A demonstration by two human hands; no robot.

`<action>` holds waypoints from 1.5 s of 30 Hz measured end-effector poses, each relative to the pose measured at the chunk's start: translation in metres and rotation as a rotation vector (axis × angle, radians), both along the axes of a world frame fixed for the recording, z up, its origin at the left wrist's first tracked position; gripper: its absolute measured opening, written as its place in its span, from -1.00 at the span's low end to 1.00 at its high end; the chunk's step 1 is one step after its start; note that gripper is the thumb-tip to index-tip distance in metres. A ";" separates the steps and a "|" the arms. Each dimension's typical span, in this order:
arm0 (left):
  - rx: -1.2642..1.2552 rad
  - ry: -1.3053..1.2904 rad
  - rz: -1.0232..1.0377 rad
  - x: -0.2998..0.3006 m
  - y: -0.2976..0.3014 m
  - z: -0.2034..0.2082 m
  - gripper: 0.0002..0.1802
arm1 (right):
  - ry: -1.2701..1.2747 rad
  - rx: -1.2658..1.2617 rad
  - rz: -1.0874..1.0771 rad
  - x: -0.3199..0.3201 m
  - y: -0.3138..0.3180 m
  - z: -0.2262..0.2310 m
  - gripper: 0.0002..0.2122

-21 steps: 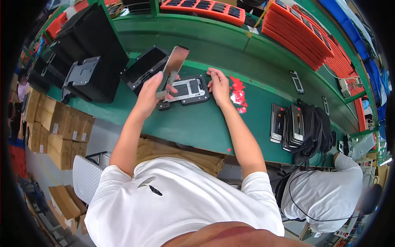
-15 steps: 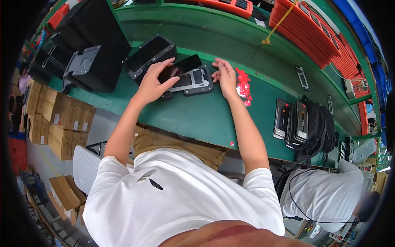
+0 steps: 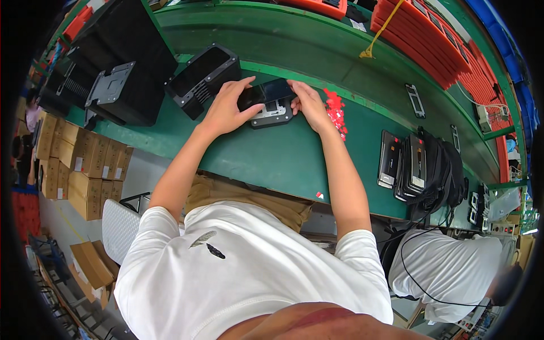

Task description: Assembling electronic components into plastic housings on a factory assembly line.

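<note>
Dark panel (image 3: 270,92) between my two hands, above the green bench (image 3: 249,161); directions are read from the panel's middle, with 12 o'clock pointing away from my body. The panel is flat, glossy and oblong. Its long axis runs slantwise across my front, from between 8 and 9 o'clock at my left to between 2 and 3 o'clock at my right, so that the right end lies farther from me.

My left hand (image 3: 227,110), toward 8 o'clock, grasps the left end, thumb along the near edge and fingers toward the far edge. My right hand (image 3: 311,106), between 3 and 4 o'clock, has bent fingers, with a fingertip at the far corner of the right end; whether these fingers grip the panel or only steady it, I cannot tell. Of the two, the left hand covers more of the panel and is the nearer to its middle.

Toward 6 o'clock, partly hidden under the panel, lies a black fixture (image 3: 284,119) with a silvery frame (image 3: 262,121) in it; contact between panel and frame cannot be made out. Red scraps (image 3: 336,113) lie just beyond my right hand, and a black block (image 3: 226,72) stands between 9 and 10 o'clock.
</note>
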State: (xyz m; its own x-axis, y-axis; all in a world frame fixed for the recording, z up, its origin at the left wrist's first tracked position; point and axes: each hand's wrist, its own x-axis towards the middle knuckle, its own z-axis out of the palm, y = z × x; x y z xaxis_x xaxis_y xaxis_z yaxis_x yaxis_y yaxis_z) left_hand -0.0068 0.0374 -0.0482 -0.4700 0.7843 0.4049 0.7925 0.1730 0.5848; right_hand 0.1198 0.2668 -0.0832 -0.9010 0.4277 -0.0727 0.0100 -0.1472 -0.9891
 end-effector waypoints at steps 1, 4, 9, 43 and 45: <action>-0.001 -0.022 0.004 -0.001 0.001 0.000 -0.18 | -0.019 -0.005 0.023 0.000 0.001 0.000 -0.54; -0.008 -0.023 -0.001 0.000 0.001 0.002 -0.17 | -0.057 -0.008 0.060 0.002 0.003 -0.002 -0.55; -0.035 0.094 -0.037 0.005 -0.010 0.010 -0.14 | -0.090 0.147 0.129 0.009 0.003 0.000 -0.54; -0.268 0.068 -0.011 0.003 -0.053 0.035 -0.29 | -0.033 1.021 0.065 0.026 -0.030 0.015 -0.52; -0.401 0.144 0.058 0.010 -0.052 0.042 -0.26 | -0.100 1.133 0.087 0.031 -0.030 0.018 -0.51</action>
State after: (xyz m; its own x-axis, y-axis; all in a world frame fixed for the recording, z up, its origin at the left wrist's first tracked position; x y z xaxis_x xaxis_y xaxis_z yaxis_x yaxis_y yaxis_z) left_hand 0.0036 -0.0150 -0.0060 -0.4787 0.8671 0.1375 0.8434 0.4106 0.3466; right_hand 0.1506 0.2366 -0.0647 -0.9428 0.2292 0.2422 0.0624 0.8347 -0.5472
